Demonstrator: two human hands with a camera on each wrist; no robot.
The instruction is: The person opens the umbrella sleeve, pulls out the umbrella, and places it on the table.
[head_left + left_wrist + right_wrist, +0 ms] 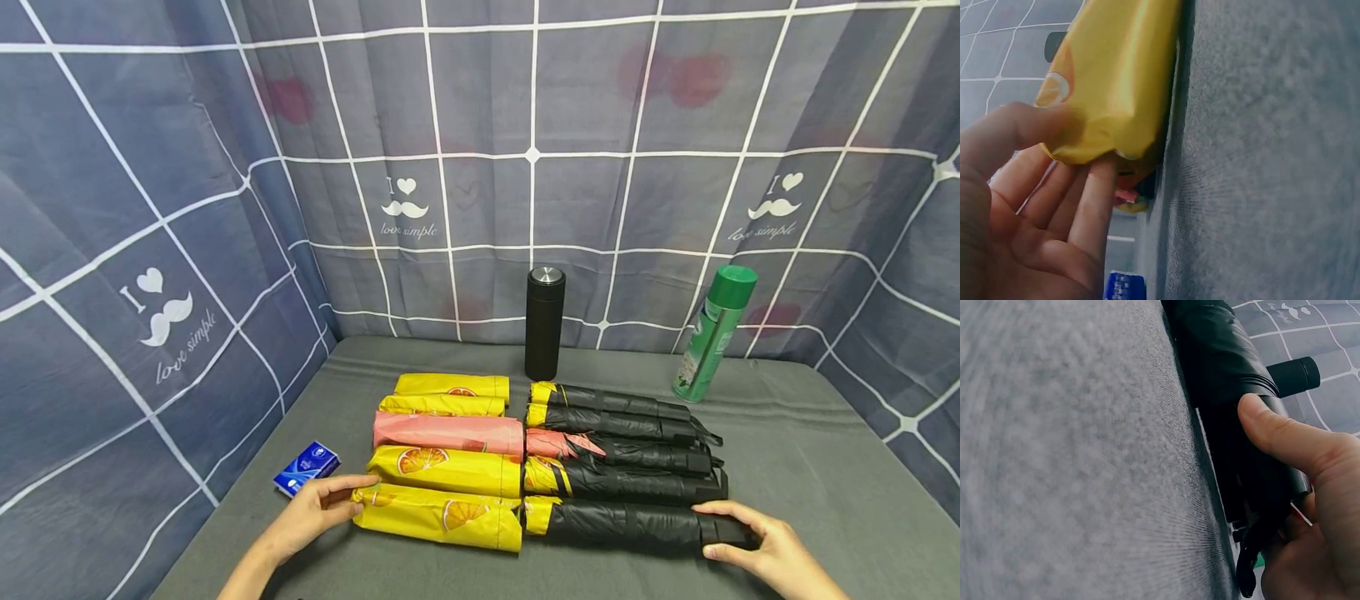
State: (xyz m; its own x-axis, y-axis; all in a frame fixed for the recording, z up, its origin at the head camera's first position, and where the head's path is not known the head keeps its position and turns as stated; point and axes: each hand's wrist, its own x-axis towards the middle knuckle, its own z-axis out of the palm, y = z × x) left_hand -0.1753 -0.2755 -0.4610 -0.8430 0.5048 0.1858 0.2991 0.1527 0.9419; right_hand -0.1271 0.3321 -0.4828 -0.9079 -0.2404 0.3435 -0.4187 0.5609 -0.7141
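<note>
Two columns lie side by side on the cloth: yellow and pink sleeves with fruit prints at left, folded black umbrellas with yellow or pink patches at right. My left hand [318, 508] pinches the left end of the nearest yellow umbrella sleeve [442, 518], which has orange slices printed on it. The left wrist view shows the thumb on one side of the sleeve [1116, 81] and fingers at its end. My right hand [765, 546] holds the handle end of the nearest black umbrella [622, 523]. Its thumb lies along the handle in the right wrist view, where a strap [1254, 550] hangs down.
A blue tissue pack [306, 468] lies left of the sleeves. Behind the rows stand a black flask [545, 325] and, farther right, a green spray can [715, 333]. Checked curtains [480, 200] border the grey cloth surface [810, 450] at the back and sides.
</note>
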